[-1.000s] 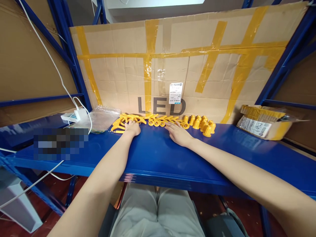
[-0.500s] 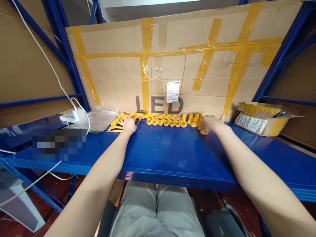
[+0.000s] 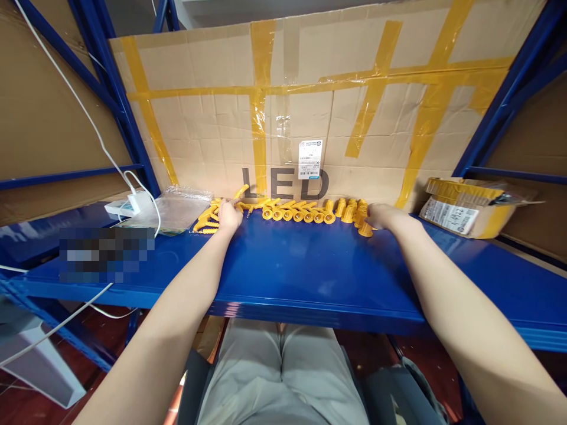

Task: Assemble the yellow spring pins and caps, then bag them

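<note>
Our left hand (image 3: 231, 216) is closed on a yellow branched piece (image 3: 241, 190) at the left end of the LED lettering (image 3: 279, 183); our right hand (image 3: 386, 216) is at flared yellow cups (image 3: 348, 212) right of it, grip too hidden for us to tell. Both look light and stiff, best pinched mid-body.

Two bare hands show: one left hand (image 3: 230, 217), one right hand (image 3: 386, 217). Seven flared yellow plastic pieces (image 3: 298, 216) lie in a row with round open ends forward; at least four upright yellow pieces (image 3: 348, 211) stand clustered, their exact number hidden by overlap. The elongated yellow pieces (image 3: 204, 224) are too tangled to count. Besides these there are one blue shelf board (image 3: 287, 271), one cardboard panel (image 3: 204, 136) bearing three large letters (image 3: 274, 184) and one label (image 3: 310, 158), one cardboard box (image 3: 495, 223), one clear plastic bag (image 3: 179, 212) and one white plug (image 3: 140, 202).
</note>
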Demonstrator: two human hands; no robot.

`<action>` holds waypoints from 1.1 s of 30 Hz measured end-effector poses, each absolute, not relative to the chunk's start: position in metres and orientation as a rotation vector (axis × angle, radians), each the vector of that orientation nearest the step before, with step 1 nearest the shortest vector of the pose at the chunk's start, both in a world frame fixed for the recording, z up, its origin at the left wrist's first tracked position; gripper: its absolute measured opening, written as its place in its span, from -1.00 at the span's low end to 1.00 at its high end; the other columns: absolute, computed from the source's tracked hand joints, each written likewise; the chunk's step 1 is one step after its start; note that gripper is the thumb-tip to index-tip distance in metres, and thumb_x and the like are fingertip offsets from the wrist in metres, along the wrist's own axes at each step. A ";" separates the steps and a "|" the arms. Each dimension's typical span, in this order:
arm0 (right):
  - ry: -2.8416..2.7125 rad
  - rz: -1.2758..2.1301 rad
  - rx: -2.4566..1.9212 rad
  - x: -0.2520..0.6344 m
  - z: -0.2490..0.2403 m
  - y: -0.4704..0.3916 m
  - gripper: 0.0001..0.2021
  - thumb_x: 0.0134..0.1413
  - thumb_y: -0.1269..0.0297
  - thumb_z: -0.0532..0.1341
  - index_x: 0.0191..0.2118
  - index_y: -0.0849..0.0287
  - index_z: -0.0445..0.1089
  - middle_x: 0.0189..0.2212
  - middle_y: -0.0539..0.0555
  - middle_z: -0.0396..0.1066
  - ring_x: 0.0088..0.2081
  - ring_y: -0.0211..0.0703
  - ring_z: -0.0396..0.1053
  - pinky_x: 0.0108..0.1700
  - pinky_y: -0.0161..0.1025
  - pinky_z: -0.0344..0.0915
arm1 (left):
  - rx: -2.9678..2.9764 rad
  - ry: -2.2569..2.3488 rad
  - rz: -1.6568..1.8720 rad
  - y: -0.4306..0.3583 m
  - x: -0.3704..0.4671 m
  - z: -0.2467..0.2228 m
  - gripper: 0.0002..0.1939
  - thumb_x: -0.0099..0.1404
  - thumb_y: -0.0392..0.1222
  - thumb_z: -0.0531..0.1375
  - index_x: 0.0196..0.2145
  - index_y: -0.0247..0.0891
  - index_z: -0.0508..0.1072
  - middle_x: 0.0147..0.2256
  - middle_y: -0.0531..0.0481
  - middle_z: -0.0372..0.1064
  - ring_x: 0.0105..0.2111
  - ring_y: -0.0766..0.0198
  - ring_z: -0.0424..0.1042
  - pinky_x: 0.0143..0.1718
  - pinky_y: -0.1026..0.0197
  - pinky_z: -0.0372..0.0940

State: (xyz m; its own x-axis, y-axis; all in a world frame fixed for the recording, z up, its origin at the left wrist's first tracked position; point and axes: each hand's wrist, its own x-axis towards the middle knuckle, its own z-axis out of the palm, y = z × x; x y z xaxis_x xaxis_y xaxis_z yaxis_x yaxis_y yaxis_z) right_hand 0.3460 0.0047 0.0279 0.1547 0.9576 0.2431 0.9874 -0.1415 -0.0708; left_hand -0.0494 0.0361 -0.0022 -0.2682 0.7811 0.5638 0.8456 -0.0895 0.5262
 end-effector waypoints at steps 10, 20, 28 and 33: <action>-1.960 0.270 -2.078 0.306 0.032 -0.016 -0.83 0.02 0.29 0.23 -0.25 0.23 0.34 -0.59 0.00 0.39 -0.60 -0.26 0.35 -0.57 -0.38 0.23 | -2.117 -1.844 -1.469 0.034 -0.039 0.001 -0.64 0.23 -0.37 0.02 -0.11 -0.30 0.53 -0.13 -0.09 0.50 -0.16 0.19 0.48 -0.04 0.22 0.30; -1.955 0.528 -1.757 0.286 0.019 -0.015 -0.70 -0.02 0.18 0.30 -0.23 0.21 0.25 -0.53 -0.03 0.32 -0.62 -0.34 0.26 -0.62 -0.37 0.25 | -2.097 -1.754 -1.366 0.016 -0.027 0.011 -0.82 0.19 -0.24 0.11 -0.28 -0.23 0.50 -0.32 -0.04 0.51 -0.28 0.17 0.46 -0.18 0.21 0.28; -2.053 0.567 -1.756 0.275 0.014 -0.022 -0.77 -0.03 0.26 0.30 -0.36 0.16 0.20 -0.63 -0.14 0.19 -0.68 -0.36 0.17 -0.64 -0.37 0.17 | -2.210 -1.665 -1.363 0.006 -0.014 0.017 -0.95 0.10 -0.28 0.13 -0.42 -0.24 0.39 -0.48 0.05 0.39 -0.45 0.28 0.37 -0.32 0.28 0.24; -2.095 0.606 -1.734 0.274 0.010 -0.021 -0.76 -0.03 0.27 0.28 -0.41 0.14 0.15 -0.65 -0.16 0.17 -0.68 -0.38 0.16 -0.65 -0.39 0.15 | -2.291 -1.638 -1.311 0.007 -0.010 0.014 -0.92 0.06 -0.35 0.12 -0.43 -0.23 0.35 -0.60 0.14 0.26 -0.52 0.31 0.30 -0.37 0.28 0.22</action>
State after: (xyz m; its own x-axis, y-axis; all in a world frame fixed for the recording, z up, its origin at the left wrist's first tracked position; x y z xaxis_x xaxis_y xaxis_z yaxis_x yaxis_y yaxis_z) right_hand 0.2741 -0.0214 0.0102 -0.1874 0.9823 -0.0008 0.8309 0.1581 -0.5335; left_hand -0.0098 0.0074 0.0135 0.0879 0.7625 0.6410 0.7923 -0.4435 0.4189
